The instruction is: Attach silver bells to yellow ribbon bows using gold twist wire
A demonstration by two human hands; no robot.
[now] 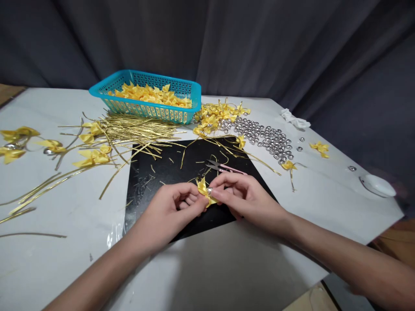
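Observation:
Over a black mat (155, 168), a yellow ribbon bow (203, 186) is held between both hands. My left hand (178, 203) pinches the bow's left side between thumb and fingers. From the right, my right hand (243, 194) pinches a small silver bell-like bead (209, 190) against the bow's middle. Just beyond the right fingers lie thread snips (223, 167) with pink handles, blades pointing left. Short gold cord scraps (212, 160) are scattered around them on the mat. The fingertips hide part of the bow and bead.
A blue basket (145, 103) of yellow bows stands at the back, with gold cords (136, 131) heaped before it. Silver beads (269, 138) and finished-looking bows (217, 114) spread right of it. A white dish (379, 185) sits near the right edge; more bows (94, 156) lie left.

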